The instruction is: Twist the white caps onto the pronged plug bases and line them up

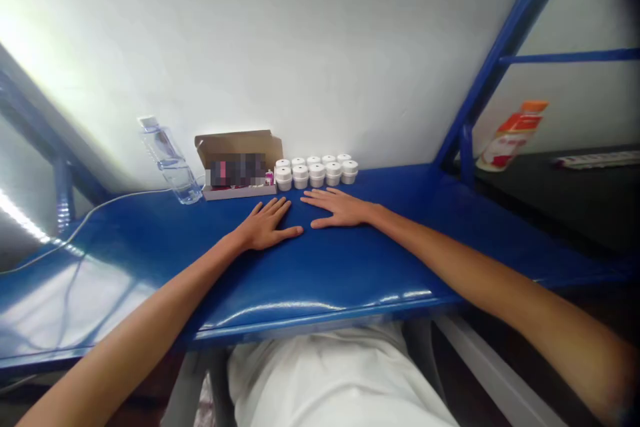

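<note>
My left hand [266, 225] lies flat on the blue tabletop [295, 273], fingers spread and holding nothing. Just behind it stands an open cardboard box [237, 193] with its lid tipped back; the contents are blurred out. To the right, my right hand [340, 208] also rests flat on the table with its thumb apart from the fingers. Beyond its fingertips, several small white lidded containers [317, 175] stand in two rows, close beside the box. Neither hand touches the box or the containers.
A clear plastic bottle [173, 163] with a white cap stands left of the box. A white cable [95, 210] runs along the table's left side. Blue metal frame bars [493, 73] rise at the right, with an orange-capped bottle [513, 137] past them.
</note>
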Demonstrator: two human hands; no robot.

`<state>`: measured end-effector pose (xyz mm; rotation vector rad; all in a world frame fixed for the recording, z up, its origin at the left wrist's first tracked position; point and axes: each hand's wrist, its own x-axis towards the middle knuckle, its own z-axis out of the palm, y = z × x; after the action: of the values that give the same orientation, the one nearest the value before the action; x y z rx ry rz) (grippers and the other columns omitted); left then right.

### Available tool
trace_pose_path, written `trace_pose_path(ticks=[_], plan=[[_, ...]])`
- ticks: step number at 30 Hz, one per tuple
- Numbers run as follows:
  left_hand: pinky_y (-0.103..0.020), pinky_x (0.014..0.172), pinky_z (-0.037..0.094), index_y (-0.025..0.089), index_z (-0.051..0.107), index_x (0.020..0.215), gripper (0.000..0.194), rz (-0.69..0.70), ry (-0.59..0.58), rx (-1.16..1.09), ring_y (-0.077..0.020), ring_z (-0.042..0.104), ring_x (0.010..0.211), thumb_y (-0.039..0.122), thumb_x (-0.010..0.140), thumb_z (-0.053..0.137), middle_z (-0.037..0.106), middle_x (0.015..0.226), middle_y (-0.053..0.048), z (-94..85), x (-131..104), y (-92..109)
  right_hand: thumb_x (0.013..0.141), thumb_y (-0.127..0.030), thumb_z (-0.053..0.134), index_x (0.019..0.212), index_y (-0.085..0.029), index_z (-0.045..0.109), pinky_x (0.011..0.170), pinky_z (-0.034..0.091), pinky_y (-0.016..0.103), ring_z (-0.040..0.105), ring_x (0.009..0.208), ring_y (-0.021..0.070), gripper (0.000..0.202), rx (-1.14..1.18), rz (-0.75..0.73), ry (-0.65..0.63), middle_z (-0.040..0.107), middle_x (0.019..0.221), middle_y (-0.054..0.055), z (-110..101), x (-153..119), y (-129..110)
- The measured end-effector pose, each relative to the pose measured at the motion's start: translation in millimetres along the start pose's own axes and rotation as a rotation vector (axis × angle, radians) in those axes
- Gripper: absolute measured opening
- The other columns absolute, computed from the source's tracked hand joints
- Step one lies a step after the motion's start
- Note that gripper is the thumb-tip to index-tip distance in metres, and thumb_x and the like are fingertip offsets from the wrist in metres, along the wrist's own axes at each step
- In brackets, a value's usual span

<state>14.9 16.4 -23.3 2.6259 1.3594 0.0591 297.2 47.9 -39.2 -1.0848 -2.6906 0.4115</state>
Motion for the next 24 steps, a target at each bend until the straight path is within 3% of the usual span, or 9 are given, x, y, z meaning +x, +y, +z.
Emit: trace_pose_path(ticks=[13,24], plan=[[-0.056,0.127,0.006,0.020,0.018,0.164,0.100,-0.001,0.008,-0.013,-0.0319,0.010,0.159,0.084,0.088,0.030,0.013,0.170,-0.009,-0.5,0.1,0.4,0.087,-0.074,0.057,0.159,-0.041,0.030,0.128,0.008,0.052,0.020,0.156,0.0333,0.084,0.015,-0.005,0.029,0.026,0.168,-0.002,0.8,-0.3,1.3],[-0.055,0.127,0.006,0.021,0.018,0.164,0.101,-0.010,-0.001,-0.022,-0.0313,0.010,0.159,0.086,0.087,0.029,0.013,0.170,-0.008,-2.7,-2.7,2.6,0.088,-0.077,0.052,0.161,-0.038,0.027,0.128,0.004,0.051,0.015,0.157,0.0324,0.087,0.020,0.013,-0.021,0.021,0.169,-0.002,-4.4,-1.9,-3.7]])
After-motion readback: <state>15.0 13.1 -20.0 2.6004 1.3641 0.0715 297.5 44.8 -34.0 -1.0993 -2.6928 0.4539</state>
